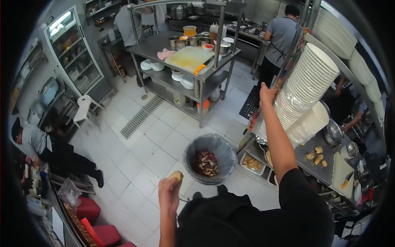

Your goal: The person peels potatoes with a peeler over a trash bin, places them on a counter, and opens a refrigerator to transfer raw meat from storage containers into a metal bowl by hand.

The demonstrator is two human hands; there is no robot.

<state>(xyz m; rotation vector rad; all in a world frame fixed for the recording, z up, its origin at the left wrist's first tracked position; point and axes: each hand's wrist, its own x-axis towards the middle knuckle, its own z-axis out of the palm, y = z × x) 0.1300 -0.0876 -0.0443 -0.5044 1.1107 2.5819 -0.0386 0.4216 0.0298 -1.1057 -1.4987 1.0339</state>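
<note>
My left hand (168, 192) is closed round a pale yellow-brown lump of food (177, 176), held up over the tiled floor, left of the bin. My right arm reaches forward and to the right. At its end my right hand (268, 95) is beside the tall stack of white bowls (306, 76), its thumb raised; what its fingers touch, if anything, I cannot make out. Below and between the hands stands a lined bin (190, 164) with dark and pale scraps (205, 164) inside. More yellowish pieces (319, 159) lie on the metal counter (304, 158) at the right.
A steel table (158, 53) bears a cutting board (190, 58), an orange-handled knife (200, 69) and pots. A tray of pieces (252, 163) is right of the bin. People stand at the back left, back right and left; another person's arms show at far right. A white stool (85, 108) stands left.
</note>
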